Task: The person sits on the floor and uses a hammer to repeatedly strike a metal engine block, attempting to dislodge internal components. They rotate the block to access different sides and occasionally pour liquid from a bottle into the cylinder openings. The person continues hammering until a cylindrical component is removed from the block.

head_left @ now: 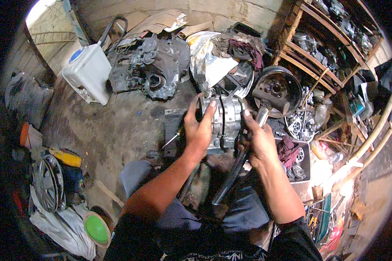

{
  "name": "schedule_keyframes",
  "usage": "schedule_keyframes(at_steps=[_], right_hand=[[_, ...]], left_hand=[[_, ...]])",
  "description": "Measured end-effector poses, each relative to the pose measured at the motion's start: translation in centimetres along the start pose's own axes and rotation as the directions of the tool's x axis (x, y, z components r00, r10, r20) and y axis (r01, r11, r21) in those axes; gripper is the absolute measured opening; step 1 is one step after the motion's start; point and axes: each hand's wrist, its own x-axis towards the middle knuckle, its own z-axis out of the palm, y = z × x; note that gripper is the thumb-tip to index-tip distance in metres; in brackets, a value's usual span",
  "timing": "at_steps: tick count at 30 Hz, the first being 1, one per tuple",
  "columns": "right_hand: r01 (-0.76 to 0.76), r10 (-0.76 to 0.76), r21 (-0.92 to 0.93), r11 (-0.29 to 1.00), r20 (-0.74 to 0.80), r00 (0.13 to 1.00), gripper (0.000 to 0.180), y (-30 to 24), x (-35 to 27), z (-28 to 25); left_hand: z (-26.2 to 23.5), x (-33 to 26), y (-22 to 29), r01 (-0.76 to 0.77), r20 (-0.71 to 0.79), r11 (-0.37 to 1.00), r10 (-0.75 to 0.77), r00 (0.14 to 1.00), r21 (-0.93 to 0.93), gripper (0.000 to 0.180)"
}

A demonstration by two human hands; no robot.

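Observation:
Between my two hands is a silver, ribbed cylindrical car compressor (pixel 226 119), with a dark seam running around its middle. My left hand (pixel 198 132) is wrapped round its left end, thumb along the top. Pressed against the right end is my right hand (pixel 261 143), which also grips a hammer (pixel 231 177). The hammer's dark head points up and away, and its black handle slants down towards my knees. A thin screwdriver-like tool (pixel 171 140) lies beside my left wrist. Beneath the compressor, the supporting surface is mostly hidden.
A large gearbox housing (pixel 150 65) and a white jerrycan (pixel 89 71) stand at the back left. Behind my right hand is a dark round pan (pixel 278 80), near a parts bin (pixel 307 163) and wooden shelves (pixel 309 54). Wheel covers (pixel 45 185) lie at the left.

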Motion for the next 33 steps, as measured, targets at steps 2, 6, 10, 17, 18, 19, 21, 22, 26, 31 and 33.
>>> schedule_keyframes(at_steps=[2, 6, 10, 17, 18, 19, 21, 22, 26, 31, 33], right_hand=[[-0.048, 0.048, -0.003, 0.999, 0.110, 0.993, 0.032, -0.5, -0.1, -0.3], [0.019, -0.017, -0.018, 1.000, 0.099, 0.995, 0.049, -1.1, 0.0, -1.1], [-0.105, 0.106, 0.227, 0.968, 0.009, 0.994, 0.034, -2.1, 1.5, -3.6], [-0.171, 0.285, 0.542, 0.823, -0.135, 0.949, 0.013, -1.1, 4.9, -9.2], [-0.221, 0.343, 0.598, 0.771, -0.097, 0.935, 0.017, -0.5, 7.1, -12.5], [-0.367, 0.389, 0.673, 0.642, 0.127, 0.912, 0.015, -0.1, 9.0, -16.5], [-0.304, 0.342, 0.681, 0.666, 0.083, 0.936, 0.018, 0.3, 8.9, -15.5], [-0.261, 0.313, 0.686, 0.679, 0.051, 0.949, 0.020, 0.3, 8.6, -15.2], [-0.373, 0.310, 0.682, 0.629, 0.220, 0.925, 0.024, 0.1, 8.4, -16.4], [-0.372, 0.269, 0.381, 0.847, 0.297, 0.916, 0.027, -0.7, 5.1, -12.5], [-0.423, 0.293, 0.476, 0.771, 0.325, 0.899, 0.024, -0.7, 5.3, -13.7]], left_hand=[[-0.7, 0.7, 0.3, -0.066, -0.015, 0.997, 0.067, 0.998, 0.037, 0.049], [-1.0, 0.6, 2.6, -0.090, -0.051, 0.980, 0.100, 0.994, 0.177, 0.049], [-2.0, 1.4, 2.8, 0.087, -0.146, 0.996, -0.084, 0.986, 0.013, 0.057], [-4.9, 3.3, 2.8, 0.219, -0.028, 0.925, -0.239, 0.971, -0.312, 0.055], [-4.7, 3.4, 3.1, 0.240, -0.011, 0.908, -0.259, 0.966, -0.344, 0.053], [-4.4, 3.4, 3.5, 0.285, 0.019, 0.883, -0.300, 0.954, -0.373, 0.049], [-5.6, 4.0, 3.4, 0.300, 0.060, 0.845, -0.305, 0.950, -0.443, 0.049], [-5.8, 4.1, 3.5, 0.314, 0.091, 0.819, -0.309, 0.947, -0.480, 0.049], [-6.2, 4.0, 4.0, 0.331, 0.112, 0.785, -0.322, 0.940, -0.524, 0.048], [-7.3, 4.0, 4.4, 0.421, 0.228, 0.698, -0.357, 0.906, -0.579, 0.046], [-7.6, 3.9, 4.5, 0.512, 0.309, 0.623, -0.411, 0.858, -0.591, 0.053]])
